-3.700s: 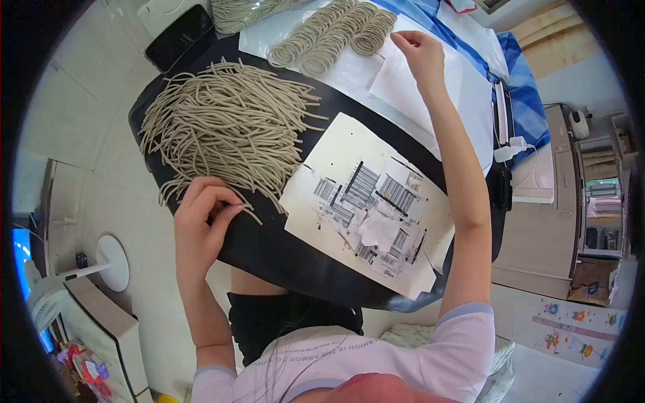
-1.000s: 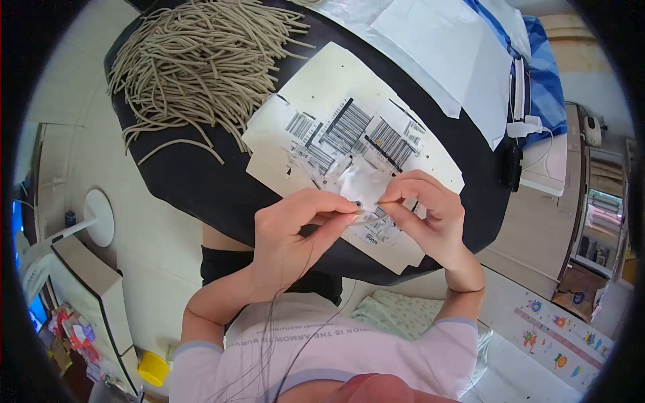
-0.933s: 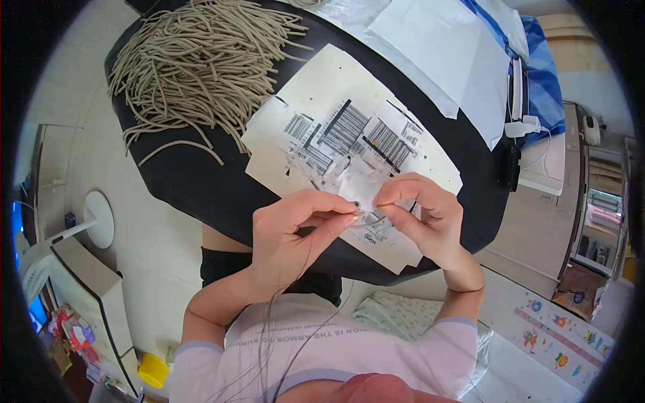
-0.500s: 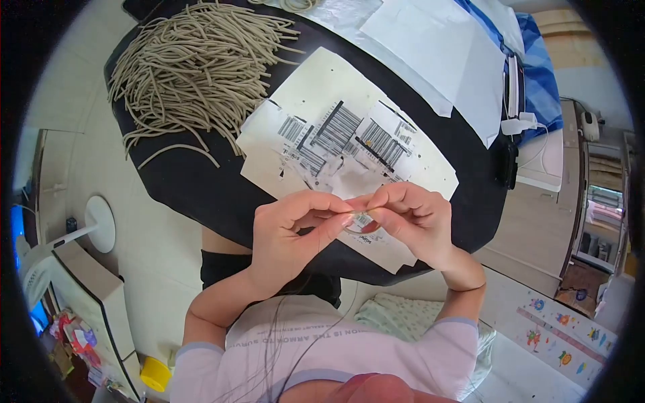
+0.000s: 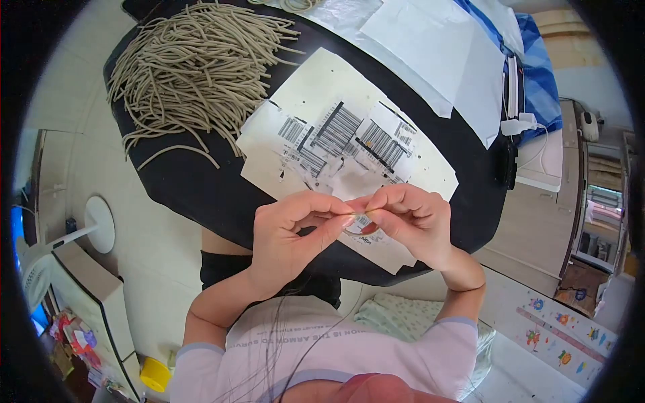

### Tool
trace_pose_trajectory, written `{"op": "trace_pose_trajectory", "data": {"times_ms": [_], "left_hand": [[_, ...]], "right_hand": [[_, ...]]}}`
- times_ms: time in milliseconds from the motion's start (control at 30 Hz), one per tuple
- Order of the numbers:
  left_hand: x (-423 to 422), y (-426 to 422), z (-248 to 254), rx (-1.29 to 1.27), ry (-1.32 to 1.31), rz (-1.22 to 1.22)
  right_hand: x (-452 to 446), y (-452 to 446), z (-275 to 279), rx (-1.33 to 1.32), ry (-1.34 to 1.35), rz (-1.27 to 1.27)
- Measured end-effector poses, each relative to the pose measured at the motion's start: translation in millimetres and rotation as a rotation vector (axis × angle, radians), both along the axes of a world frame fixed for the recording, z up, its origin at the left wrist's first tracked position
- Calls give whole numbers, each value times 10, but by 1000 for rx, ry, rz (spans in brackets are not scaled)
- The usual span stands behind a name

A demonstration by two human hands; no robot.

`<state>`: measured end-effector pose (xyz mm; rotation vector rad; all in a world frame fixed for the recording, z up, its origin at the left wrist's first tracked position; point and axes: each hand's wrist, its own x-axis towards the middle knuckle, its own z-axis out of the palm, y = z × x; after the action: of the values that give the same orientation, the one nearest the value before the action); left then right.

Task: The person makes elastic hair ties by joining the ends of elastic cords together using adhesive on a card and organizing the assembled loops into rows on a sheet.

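Over the near part of the cream board (image 5: 329,80), my left hand (image 5: 295,225) and my right hand (image 5: 413,221) meet at the fingertips. Between them they pinch a thin beige cord (image 5: 358,234), bent into a small loop that hangs below the fingers; its two ends are hidden under the fingertips. Printed barcode labels (image 5: 339,127) cover the middle of the board. A large pile of beige cords (image 5: 195,67) lies on the black table (image 5: 195,188) at the upper left, with one loose cord (image 5: 178,148) at its near edge.
White sheets (image 5: 430,47) lie at the back of the table, beside blue plastic (image 5: 537,67). A white plug with a cable (image 5: 521,125) sits at the right edge. Part of some coiled rings (image 5: 295,5) shows at the top. A dark device (image 5: 138,7) is at the upper left.
My two hands have come together from slightly apart, and the cord between them now forms a closed-looking loop. Earlier, my left hand was at the pile and my right hand near the rings.
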<state>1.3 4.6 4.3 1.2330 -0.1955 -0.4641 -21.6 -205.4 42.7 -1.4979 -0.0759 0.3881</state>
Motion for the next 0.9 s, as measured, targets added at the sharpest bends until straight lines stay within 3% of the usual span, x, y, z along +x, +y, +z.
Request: {"op": "trace_pose_trajectory", "data": {"times_ms": [900], "left_hand": [[8, -17, -10, 0, -30, 25]], "right_hand": [[-26, 36, 15, -24, -6, -53]]}}
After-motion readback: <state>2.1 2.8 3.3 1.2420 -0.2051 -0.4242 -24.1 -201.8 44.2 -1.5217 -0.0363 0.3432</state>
